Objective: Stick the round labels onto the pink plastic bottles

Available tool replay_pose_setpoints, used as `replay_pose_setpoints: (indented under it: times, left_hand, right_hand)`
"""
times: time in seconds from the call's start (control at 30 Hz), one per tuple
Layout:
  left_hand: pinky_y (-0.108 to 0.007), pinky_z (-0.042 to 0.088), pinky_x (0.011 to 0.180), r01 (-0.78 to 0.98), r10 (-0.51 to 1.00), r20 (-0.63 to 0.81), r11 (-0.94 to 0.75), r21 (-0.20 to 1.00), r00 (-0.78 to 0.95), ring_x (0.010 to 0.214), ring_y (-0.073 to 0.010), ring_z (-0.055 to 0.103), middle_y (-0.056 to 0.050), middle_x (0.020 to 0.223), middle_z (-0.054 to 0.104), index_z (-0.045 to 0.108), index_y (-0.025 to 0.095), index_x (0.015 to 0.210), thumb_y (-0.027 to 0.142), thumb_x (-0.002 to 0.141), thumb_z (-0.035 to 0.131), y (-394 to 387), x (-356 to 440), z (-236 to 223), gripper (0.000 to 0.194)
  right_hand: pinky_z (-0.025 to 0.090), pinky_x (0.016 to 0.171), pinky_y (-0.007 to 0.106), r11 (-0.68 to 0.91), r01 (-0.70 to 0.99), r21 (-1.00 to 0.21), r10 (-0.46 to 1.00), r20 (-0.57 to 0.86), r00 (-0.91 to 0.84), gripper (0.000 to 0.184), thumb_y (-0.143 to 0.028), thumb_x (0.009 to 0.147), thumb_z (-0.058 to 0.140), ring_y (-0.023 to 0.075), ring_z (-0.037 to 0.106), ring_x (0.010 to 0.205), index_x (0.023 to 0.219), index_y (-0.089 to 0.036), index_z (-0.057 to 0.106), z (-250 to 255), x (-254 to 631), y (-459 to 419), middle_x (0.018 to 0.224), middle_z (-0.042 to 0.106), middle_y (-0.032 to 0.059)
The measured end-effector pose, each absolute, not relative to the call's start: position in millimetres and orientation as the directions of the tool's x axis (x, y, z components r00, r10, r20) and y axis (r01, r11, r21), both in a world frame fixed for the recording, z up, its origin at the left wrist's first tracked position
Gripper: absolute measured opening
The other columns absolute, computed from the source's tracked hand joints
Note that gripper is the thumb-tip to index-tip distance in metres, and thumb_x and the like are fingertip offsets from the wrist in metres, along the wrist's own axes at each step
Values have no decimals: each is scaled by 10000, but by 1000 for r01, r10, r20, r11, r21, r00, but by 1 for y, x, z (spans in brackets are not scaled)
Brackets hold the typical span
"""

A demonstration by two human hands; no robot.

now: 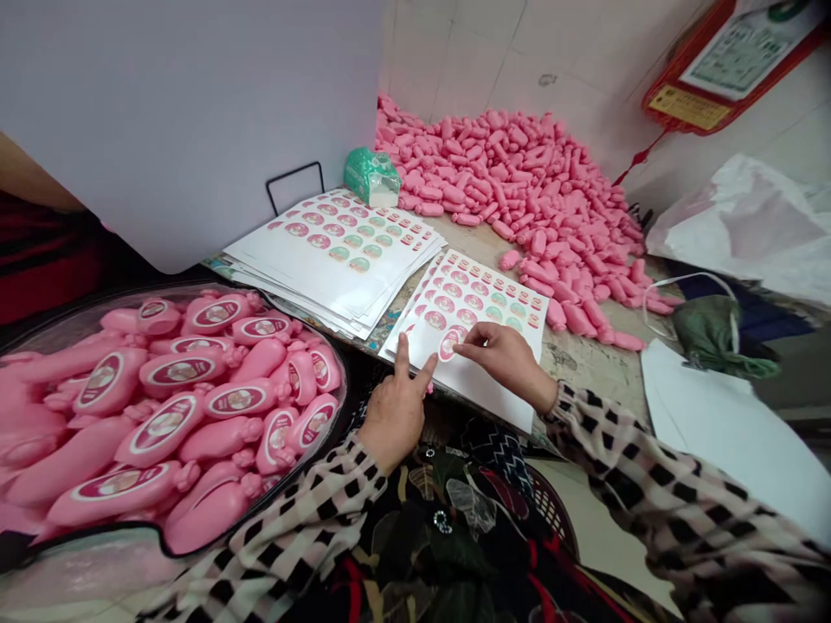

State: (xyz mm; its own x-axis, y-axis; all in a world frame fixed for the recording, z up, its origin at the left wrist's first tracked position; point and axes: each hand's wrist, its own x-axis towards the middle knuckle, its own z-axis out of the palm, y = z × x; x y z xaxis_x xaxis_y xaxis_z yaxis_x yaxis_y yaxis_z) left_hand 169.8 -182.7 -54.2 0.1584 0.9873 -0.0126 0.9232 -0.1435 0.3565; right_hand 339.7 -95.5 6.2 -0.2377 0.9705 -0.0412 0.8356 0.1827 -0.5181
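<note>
My right hand (503,359) pinches the edge of an oval pink-and-white sticker (447,344) at the near part of a label sheet (480,389). My left hand (393,411) is at the sheet's near left edge, with two fingers stretched forward and the others curled out of sight. A small pink tip (429,388) peeks out beside it, seemingly the end of a pink bottle mostly hidden under the hand. Rows of pink and green stickers cover the sheet's far part.
A basin-like container (341,402) of labelled pink bottles stands at left. Stacked label sheets (286,260) carry a green packet (371,176). Unlabelled pink bottles (506,164) are heaped against the wall. At right lie a green cloth pouch (711,333) and white sheets (720,415).
</note>
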Motion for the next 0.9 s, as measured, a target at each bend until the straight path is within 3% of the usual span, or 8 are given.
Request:
replay_pose_setpoints:
  times: [0.07,0.13,0.23,0.3,0.37,0.47,0.63,0.9]
  left_hand:
    - [-400,479,779,873,989,53,-148,465,139,926,-246,608,-154,1504,98,294,327,1390,176,836,464,-186,166,-45,599]
    - [-395,443,873,742,994,91,-100,662,53,1010,-248,574,-136,1376,393,401,268,1337,244,838,492,-187,163,-32,508]
    - [-359,492,779,224,986,-158,167,960,-59,799,-198,617,-71,934,630,495,215,1210,404,776,590,-183,164,-12,483]
    - [-347,516,654,-211,912,-392,410,887,124,609,-156,591,-31,737,605,475,204,1173,489,783,554,-174,169,-2,490]
    - [-322,510,587,-450,808,-466,588,672,361,549,-139,572,-32,686,588,478,191,1107,533,825,459,-162,178,1,444]
    - [-254,468,493,-541,749,-449,662,519,488,502,-126,557,-36,662,576,497,183,962,524,860,391,-145,196,-1,372]
    - [-238,445,430,-512,771,-411,633,581,486,447,-106,514,-4,623,539,550,160,952,500,852,437,-131,223,-3,372]
    - [-235,470,452,-519,812,-328,567,640,482,497,-97,535,-13,695,554,601,165,1056,504,848,447,-126,226,-7,427]
  right_hand:
    - [360,569,265,160,784,-600,981,6,-195,248,-451,711,619,133,523,604,669,-207,603,-4,351,-103,663,622,-5]
    - [365,567,263,129,696,-706,988,28,-155,253,-449,700,635,133,515,601,668,-202,596,-10,362,-109,650,607,-6]
    - [362,557,257,121,530,-839,991,69,-115,267,-438,668,680,117,481,582,658,-191,583,-7,371,-118,630,575,-16]
    - [352,543,252,138,436,-889,989,98,-114,276,-434,666,692,105,450,566,659,-185,574,4,372,-126,620,551,-22]
    - [342,530,249,159,380,-911,984,113,-141,276,-429,673,692,101,437,563,667,-181,572,18,373,-134,622,542,-22]
    - [349,538,250,212,388,-897,969,143,-200,247,-399,697,686,103,446,581,673,-179,578,33,376,-142,639,550,-18]
    - [371,591,261,336,510,-792,938,232,-258,206,-366,734,665,114,491,633,670,-182,599,34,388,-143,674,581,-11]
    - [388,617,261,379,514,-769,918,243,-312,178,-349,764,647,118,517,656,692,-194,596,25,386,-145,694,597,-15]
